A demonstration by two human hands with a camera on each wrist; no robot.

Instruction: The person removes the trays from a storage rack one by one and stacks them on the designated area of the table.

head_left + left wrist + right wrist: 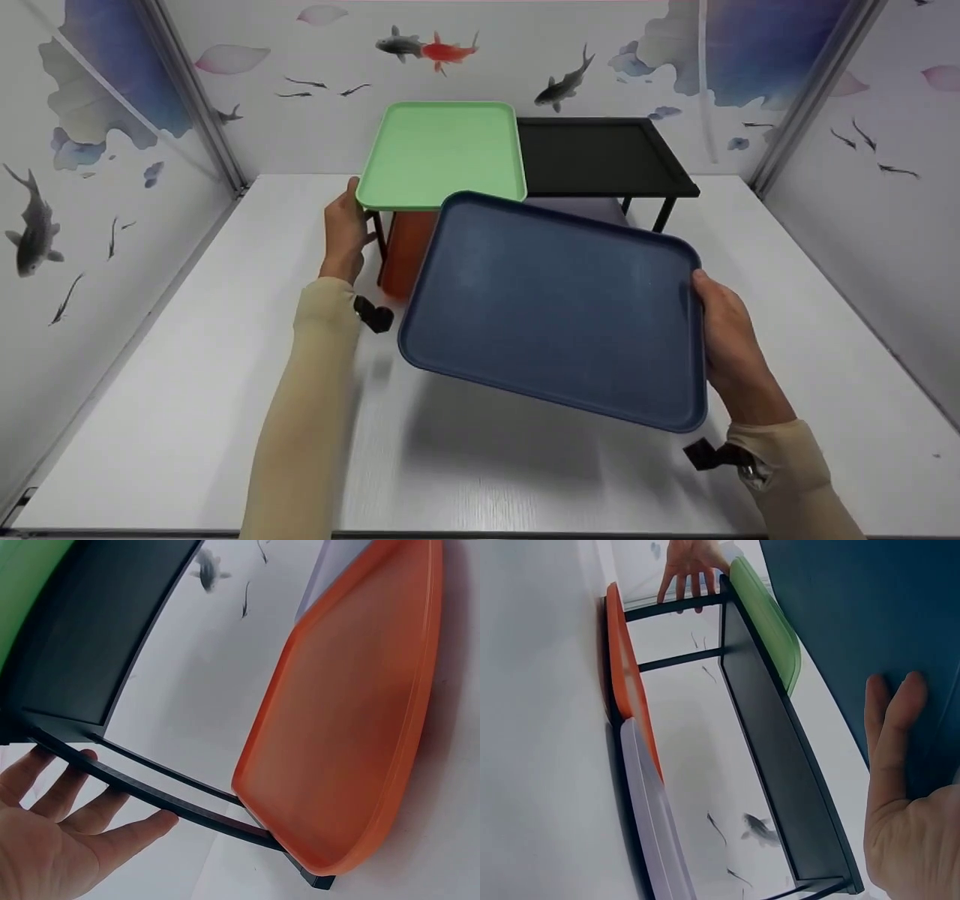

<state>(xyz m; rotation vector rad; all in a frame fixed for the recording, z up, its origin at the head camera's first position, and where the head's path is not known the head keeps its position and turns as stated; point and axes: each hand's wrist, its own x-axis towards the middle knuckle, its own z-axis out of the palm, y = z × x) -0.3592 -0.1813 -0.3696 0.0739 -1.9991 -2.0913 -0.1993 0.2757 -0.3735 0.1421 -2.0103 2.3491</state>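
My right hand (724, 337) grips the right edge of a dark blue tray (555, 307), thumb on top and fingers flat against its underside (889, 735). The tray hangs tilted above the white table. My left hand (345, 229) is at the front left corner of a low black rack (600, 154), beside the light green tray (442, 150) lying on the rack's left half. Its fingers (112, 836) are straight and spread by the rack's leg bars. Under the rack, an orange tray (352, 705) and a lavender tray (656, 825) lie on the table.
The rack's right half (607, 157) is bare black surface. White table (187, 390) stretches to both sides and in front. Walls printed with fish close in the left, back and right.
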